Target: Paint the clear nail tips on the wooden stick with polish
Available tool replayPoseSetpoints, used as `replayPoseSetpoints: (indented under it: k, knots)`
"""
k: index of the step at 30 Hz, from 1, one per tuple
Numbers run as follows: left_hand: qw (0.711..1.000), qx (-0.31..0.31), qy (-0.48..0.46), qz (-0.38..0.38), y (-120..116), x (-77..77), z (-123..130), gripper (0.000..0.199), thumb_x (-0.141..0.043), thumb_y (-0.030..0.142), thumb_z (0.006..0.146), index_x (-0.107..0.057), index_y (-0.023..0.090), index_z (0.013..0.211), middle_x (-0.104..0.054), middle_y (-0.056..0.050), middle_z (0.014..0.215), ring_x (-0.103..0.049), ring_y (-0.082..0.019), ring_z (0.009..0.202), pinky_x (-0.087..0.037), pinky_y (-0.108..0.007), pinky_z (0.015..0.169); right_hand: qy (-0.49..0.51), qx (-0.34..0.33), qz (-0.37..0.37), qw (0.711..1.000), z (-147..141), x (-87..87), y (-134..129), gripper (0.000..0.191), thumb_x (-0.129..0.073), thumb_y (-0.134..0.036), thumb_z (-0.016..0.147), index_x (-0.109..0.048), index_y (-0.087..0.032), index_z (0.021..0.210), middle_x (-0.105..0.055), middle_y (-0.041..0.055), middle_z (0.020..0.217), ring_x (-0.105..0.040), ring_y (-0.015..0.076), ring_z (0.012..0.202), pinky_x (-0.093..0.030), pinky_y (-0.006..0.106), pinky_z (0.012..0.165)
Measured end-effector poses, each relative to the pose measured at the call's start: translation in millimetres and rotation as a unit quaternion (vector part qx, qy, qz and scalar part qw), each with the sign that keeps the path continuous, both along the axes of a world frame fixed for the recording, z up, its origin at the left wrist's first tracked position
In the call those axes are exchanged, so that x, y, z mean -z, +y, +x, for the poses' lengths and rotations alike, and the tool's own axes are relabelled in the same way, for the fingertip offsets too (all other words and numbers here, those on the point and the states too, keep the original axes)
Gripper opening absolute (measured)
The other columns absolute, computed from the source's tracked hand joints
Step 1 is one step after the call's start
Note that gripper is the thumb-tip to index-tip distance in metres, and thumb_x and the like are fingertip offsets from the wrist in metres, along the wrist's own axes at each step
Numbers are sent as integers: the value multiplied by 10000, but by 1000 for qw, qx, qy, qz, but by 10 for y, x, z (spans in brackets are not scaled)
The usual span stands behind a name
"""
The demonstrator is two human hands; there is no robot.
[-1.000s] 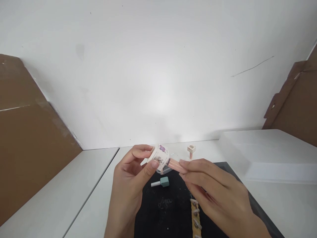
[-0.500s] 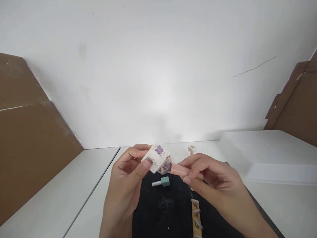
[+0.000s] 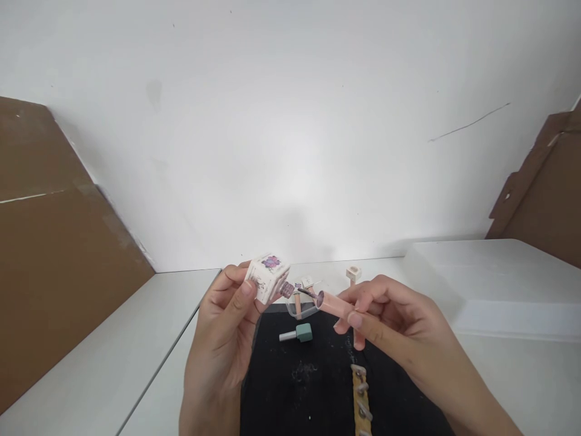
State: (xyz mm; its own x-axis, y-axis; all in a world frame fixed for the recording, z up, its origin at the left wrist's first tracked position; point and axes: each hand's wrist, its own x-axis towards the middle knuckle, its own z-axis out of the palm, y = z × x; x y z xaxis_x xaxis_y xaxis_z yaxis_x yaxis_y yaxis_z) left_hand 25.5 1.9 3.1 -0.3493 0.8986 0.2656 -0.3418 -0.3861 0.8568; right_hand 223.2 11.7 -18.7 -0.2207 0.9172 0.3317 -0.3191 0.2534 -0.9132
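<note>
1. Our left hand holds the tilted bottle in the air.
2. Our right hand pinches the cap, brush near the neck.
3. Tilting more, we could spill any liquid inside.

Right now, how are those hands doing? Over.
Left hand grips white bottle. Right hand grips pink cap, brush near neck. Teal bottle below, clear of both.

In this view, a way through lies at 6 o'clock over the black mat, between the left hand at 7 and the tan strip at 5; the green bottle obstructs its far end. A cardboard panel walls off 9 o'clock.
</note>
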Motion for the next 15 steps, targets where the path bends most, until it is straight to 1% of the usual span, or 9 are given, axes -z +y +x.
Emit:
replayPoseSetpoints:
  k: [2,4,8,9,11,13,15]
  knots:
    - [1000,5,0,0,-7,-4,2,221,-846,341,681,-721,184,774,-708,-1,852,-645,-101,686,-587,-200,663,-10,-11,29,999,18,14,17,134,-730,-238,847,-669,-211,731,-745,26,787,-705,127,635,-593,196,541]
    - [1000,10,1,-3,-8,-7,3,199,-835,328,699,-718,189,780,-708,4,859,-641,-94,681,-584,-196,666,-17,-19,50,998,29,26,20,124,-710,-194,857,-665,-215,744,-749,20,811,-715,124,652,-593,191,552]
    - [1000,15,2,-10,-8,-20,16,211,-846,329,682,-709,181,743,-709,-1,826,-643,-101,661,-583,-203,639,-29,16,51,998,37,36,0,150,-722,-161,826,-650,-215,706,-745,11,880,-687,110,641,-573,196,559]
    - [1000,19,1,-12,-10,-25,22,218,-851,330,674,-709,178,740,-712,-7,824,-649,-110,667,-585,-210,635,-40,24,66,997,40,37,-2,151,-720,-157,825,-648,-217,706,-746,11,883,-680,112,652,-572,204,576]
    - [999,29,-3,-15,-15,-34,33,226,-853,331,671,-711,174,749,-717,-18,829,-659,-123,682,-589,-219,633,-73,34,115,990,48,39,1,152,-701,-132,834,-651,-228,728,-749,6,898,-689,128,733,-572,215,636]
    - [999,36,-1,-13,-19,-36,37,215,-845,327,684,-714,173,757,-714,-15,817,-654,-116,673,-587,-214,633,-104,52,162,980,58,41,11,177,-680,-91,834,-655,-243,748,-747,-1,918,-702,145,824,-567,217,679]
    - [999,39,7,-7,-21,-30,30,191,-829,322,710,-720,176,771,-705,-4,796,-636,-98,650,-581,-203,642,-125,71,197,970,63,43,21,212,-667,-52,821,-658,-256,765,-743,-8,914,-705,153,869,-560,218,701]
